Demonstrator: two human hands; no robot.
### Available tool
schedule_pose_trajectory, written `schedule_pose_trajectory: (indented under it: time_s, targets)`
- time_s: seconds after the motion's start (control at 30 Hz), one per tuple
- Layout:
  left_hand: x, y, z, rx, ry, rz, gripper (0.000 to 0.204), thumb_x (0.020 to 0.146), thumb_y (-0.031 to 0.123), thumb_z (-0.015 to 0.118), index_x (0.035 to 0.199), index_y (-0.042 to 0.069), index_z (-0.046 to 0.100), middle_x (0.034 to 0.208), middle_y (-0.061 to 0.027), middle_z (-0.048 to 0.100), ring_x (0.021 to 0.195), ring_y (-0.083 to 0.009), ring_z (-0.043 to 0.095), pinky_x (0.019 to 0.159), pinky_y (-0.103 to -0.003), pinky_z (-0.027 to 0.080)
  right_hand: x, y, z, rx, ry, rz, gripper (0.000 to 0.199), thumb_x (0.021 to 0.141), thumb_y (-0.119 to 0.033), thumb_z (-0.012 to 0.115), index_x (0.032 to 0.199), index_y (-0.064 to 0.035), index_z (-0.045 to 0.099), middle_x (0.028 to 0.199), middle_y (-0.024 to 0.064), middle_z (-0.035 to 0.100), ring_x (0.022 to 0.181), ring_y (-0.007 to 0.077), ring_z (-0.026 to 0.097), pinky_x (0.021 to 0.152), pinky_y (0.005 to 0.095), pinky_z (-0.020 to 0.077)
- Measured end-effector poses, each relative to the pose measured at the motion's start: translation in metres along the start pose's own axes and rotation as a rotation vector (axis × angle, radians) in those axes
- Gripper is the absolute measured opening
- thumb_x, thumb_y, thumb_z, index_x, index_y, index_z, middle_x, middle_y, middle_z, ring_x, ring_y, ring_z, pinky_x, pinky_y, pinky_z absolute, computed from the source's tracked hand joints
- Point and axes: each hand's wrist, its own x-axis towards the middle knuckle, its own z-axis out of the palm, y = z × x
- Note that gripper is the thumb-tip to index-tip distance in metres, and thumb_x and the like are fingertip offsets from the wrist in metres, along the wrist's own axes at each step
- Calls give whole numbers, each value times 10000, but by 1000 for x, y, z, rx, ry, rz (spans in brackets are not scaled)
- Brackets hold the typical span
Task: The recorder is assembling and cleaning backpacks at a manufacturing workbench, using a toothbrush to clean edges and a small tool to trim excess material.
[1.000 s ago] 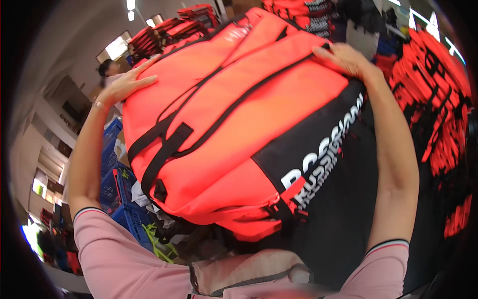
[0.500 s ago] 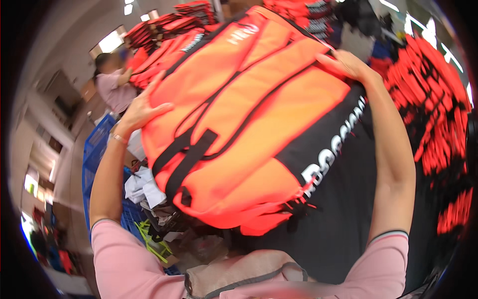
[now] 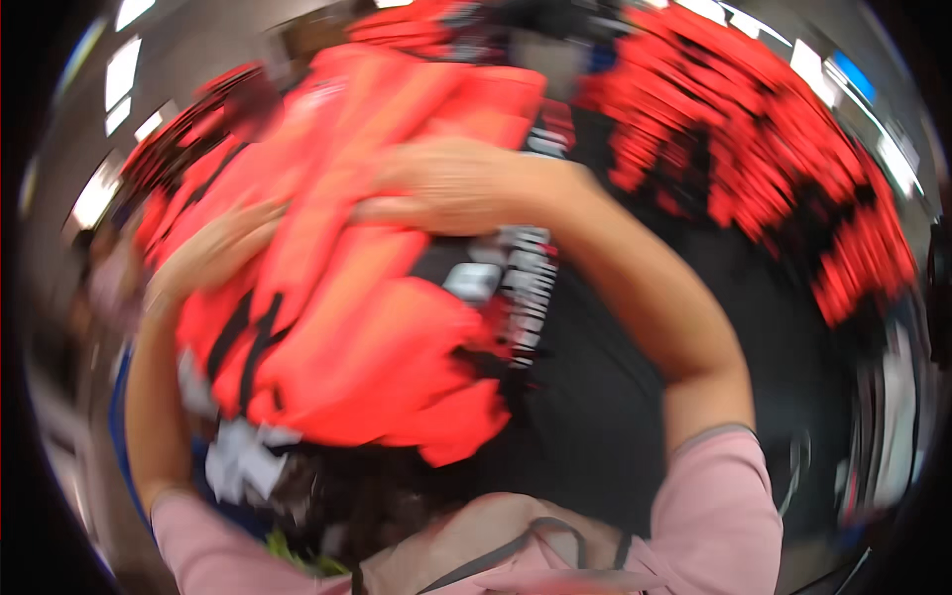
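A large orange-red backpack (image 3: 357, 342) with black straps and black side panels with white print lies across the black work surface, its upper part creased. My left hand (image 3: 230, 243) rests on its left part, fingers stretched out flat against the fabric. Reaching over from the right, my right hand (image 3: 446, 183) is on the middle of the backpack. Motion smears its fingers, so whether they pinch a fold cannot be made out. The lower end of the backpack sags in loose folds towards me.
Stacks of orange-red and black bags (image 3: 734, 129) line the right and back of the black surface (image 3: 605, 387). White scraps (image 3: 243, 461) lie in a blue crate at lower left. Another person (image 3: 114, 278) shows blurred at the far left.
My right hand has left the upper right edge and moved left and down to the middle of the backpack. The backpack has come down and left, and looks more crumpled. The view has turned right.
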Motion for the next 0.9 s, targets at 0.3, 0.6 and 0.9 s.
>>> schedule_pose_trajectory:
  time_s: [0.3, 0.6, 0.9]
  targets:
    - [197, 73, 168, -83, 306, 708, 377, 1021, 142, 371, 1329, -35, 496, 1387, -163, 446, 1281, -251, 442, 1103, -333, 345, -237, -209, 59, -154, 1052, 917, 241, 797, -146, 772, 971, 1, 694, 834, 93, 678, 724, 250, 639, 670, 360, 527]
    - [171, 205, 274, -178, 739, 662, 304, 1012, 92, 398, 1211, -70, 561, 1184, -191, 553, 1113, -263, 541, 992, -334, 431, -607, -477, 16, -796, 971, 2438, 193, 977, -226, 552, 1008, -47, 618, 858, 95, 620, 776, 189, 610, 732, 325, 498]
    - [157, 497, 296, -451, 740, 391, 231, 972, -12, 466, 1133, -93, 611, 1078, -198, 619, 1015, -263, 612, 906, -327, 498, -956, -499, -48, -727, -81, 2404, 201, 850, -70, 599, 1040, -70, 665, 1099, 138, 632, 1030, 354, 583, 889, 454, 474]
